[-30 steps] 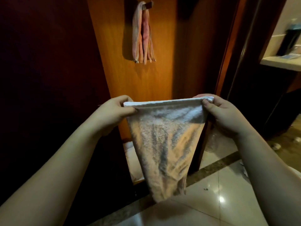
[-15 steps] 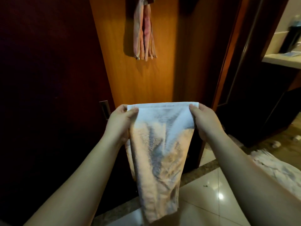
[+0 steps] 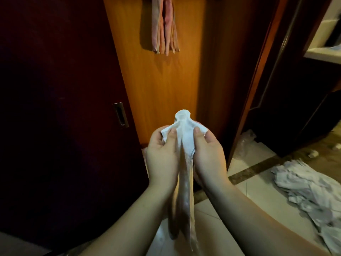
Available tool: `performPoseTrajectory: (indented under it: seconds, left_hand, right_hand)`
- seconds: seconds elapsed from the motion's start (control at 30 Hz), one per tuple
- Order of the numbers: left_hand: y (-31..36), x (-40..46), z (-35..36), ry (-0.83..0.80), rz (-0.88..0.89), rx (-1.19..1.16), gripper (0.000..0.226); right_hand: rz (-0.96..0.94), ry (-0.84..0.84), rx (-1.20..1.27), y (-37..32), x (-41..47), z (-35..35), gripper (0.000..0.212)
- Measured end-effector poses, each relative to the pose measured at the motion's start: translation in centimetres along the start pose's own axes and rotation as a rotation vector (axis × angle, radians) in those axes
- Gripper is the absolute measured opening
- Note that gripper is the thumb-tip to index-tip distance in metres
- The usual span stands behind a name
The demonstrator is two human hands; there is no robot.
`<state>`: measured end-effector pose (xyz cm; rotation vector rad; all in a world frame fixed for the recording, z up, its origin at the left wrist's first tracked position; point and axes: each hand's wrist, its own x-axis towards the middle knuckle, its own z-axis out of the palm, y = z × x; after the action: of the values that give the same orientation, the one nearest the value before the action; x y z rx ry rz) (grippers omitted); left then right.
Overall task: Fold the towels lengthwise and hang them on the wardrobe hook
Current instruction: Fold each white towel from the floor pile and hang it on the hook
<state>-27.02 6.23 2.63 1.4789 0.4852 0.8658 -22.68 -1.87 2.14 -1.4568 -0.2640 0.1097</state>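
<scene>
A white towel [image 3: 184, 137] hangs as a narrow folded strip between my two hands, its top bunched into a small loop above my thumbs. My left hand [image 3: 162, 156] grips its left top corner and my right hand [image 3: 208, 156] grips the right one; the hands nearly touch. The strip falls between my forearms toward the floor. Higher up, pink towels [image 3: 165, 28] hang against the orange wardrobe panel [image 3: 156, 85]; the hook itself is out of frame.
A dark sliding door with a recessed metal handle [image 3: 120, 114] stands at the left. A heap of white towels [image 3: 310, 193] lies on the tiled floor at the right. A dark door frame and a counter edge [image 3: 323, 54] are at the right.
My hands have come together, bringing the two top corners of the white towel inward so the wide sheet became a narrow strip. The view has tilted down.
</scene>
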Motion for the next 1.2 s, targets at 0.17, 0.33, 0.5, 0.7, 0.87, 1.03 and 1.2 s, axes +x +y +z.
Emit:
performPoseTrajectory:
  seconds: [0.17, 0.33, 0.5, 0.7, 0.87, 1.03, 1.2]
  left_hand:
    - [1.0, -0.7, 0.2, -0.078, 0.052, -0.062, 0.014]
    - [1.2, 0.0, -0.1, -0.184, 0.047, -0.053, 0.019]
    - [2.1, 0.7, -1.0, -0.529, -0.159, -0.113, 0.066]
    - [4.1, 1.2, -0.5, -0.664, -0.088, 0.215, 0.078]
    - [4.2, 2.4, -1.3, -0.570, -0.067, 0.257, 0.063]
    - [1.4, 6.2, -2.7, -0.270, 0.129, 0.266, 0.051]
    - [-0.9, 7.4, -2.8, -0.688, -0.138, -0.074, 0.057]
  right_hand:
    - [-0.109, -0.074, -0.085, -1.1, -0.4, 0.3, 0.035]
    - [-0.123, -0.129, -0.071, -1.0, -0.1, 0.0, 0.036]
    - [-0.167, -0.376, -0.150, -0.9, 1.2, -1.4, 0.065]
    - [-0.310, -0.237, -0.232, 0.2, 1.8, -1.0, 0.059]
    - [-0.197, -0.220, -0.230, 0.3, 4.0, -2.1, 0.036]
    - [-0.220, -0.263, -0.139, -2.2, 5.6, -2.8, 0.035]
    - [-0.250, -0.335, -0.095, -4.6, 6.7, -2.3, 0.048]
